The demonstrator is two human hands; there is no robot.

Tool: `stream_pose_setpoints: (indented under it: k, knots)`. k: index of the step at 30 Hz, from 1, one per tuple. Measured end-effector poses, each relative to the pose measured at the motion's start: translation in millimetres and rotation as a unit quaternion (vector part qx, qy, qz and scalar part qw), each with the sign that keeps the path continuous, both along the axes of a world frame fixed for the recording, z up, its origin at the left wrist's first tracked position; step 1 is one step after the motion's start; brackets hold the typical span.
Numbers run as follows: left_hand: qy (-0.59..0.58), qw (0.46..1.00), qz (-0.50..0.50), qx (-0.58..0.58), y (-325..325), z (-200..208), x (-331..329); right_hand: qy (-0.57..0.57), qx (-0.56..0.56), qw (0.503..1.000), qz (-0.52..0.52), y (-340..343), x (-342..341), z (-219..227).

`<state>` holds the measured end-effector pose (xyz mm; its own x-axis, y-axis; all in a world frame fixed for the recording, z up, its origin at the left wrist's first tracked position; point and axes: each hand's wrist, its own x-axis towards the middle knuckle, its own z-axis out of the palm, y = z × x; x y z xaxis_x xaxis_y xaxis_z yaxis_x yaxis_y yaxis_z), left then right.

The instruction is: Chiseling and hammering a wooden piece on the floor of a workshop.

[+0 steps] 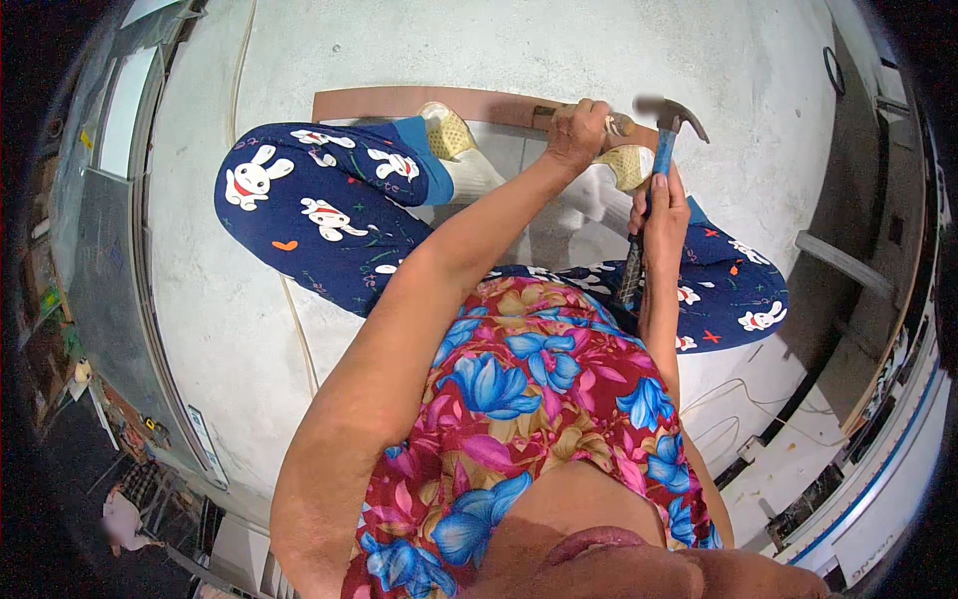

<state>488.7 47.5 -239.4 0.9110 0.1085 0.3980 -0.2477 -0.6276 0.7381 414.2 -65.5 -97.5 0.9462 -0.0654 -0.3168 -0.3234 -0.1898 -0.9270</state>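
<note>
My left hand (577, 136) is closed around a wooden-handled tool, like a chisel. The rounded end of its handle (623, 125) sticks out to the right, towards the hammer; its working end is not clear. The tool lies over a long reddish-brown board (394, 102) on the floor. My right hand (663, 218) grips a claw hammer (663, 150) with a blue shaft and black lower grip. Its head is raised just right of the handle end, apart from it, and looks blurred on one side. Both my feet, in yellow-dotted soles (629, 166), rest against the board.
I sit on a pale concrete floor (449, 50), legs bent out to both sides. A thin cord (242, 70) runs along the floor at left. Glass-panelled frames (120, 230) stand at the left; a metal bar (843, 262) and loose wires (743, 399) are at right.
</note>
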Motion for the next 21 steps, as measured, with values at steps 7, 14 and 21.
stream_pose_setpoints:
  k: [7,14,21]
  knots:
    - [-0.016,1.0,-0.009,-0.018,7,2,-2,-0.077,0.024,0.994,-0.07,16,4,39]
    - [-0.014,1.0,-0.002,-0.006,6,2,1,-0.013,-0.112,0.993,0.035,2,-10,-13]
    - [0.013,1.0,-0.019,0.008,10,3,-1,-0.048,-0.011,0.998,-0.038,12,-15,25]
